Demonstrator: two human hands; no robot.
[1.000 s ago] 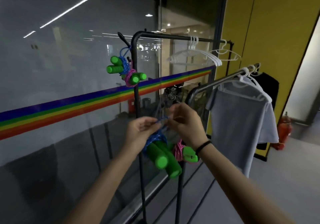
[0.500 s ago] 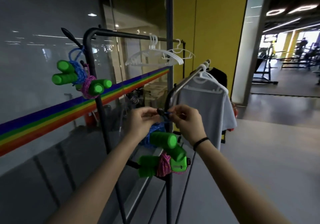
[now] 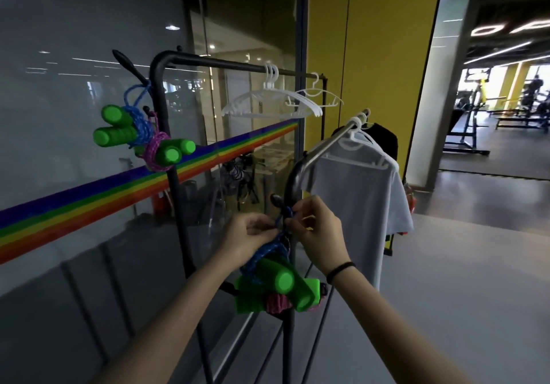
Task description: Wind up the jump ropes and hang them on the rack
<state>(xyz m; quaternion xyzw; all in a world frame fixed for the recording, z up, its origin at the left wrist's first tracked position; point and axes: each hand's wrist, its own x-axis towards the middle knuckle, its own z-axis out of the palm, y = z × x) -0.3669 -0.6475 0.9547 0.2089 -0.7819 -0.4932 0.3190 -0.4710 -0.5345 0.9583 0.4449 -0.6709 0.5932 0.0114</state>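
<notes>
Both hands are up at the near post of the rack (image 3: 293,181), by its black peg (image 3: 275,199). The left hand (image 3: 251,236) and the right hand (image 3: 320,235) each pinch the thin loop of the blue jump rope (image 3: 265,249) with curled fingers (image 3: 299,220), one on each side, just under the peg. To do this well, I think the loop should be pulled wide, lifted over the round tip of the peg and slid down to the post, and only then let go, because the hanging handles may tug it down. The rope is a bumpy, twisted cord. Its two green handles (image 3: 279,279) are fat tubes that look like soft foam and hang below the hands. A pink jump rope (image 3: 275,304) with green handles of its own hangs right under them. On the far left peg two more wound ropes (image 3: 140,124) hang. The rack is smooth dark metal tube, bent round at the corners.
</notes>
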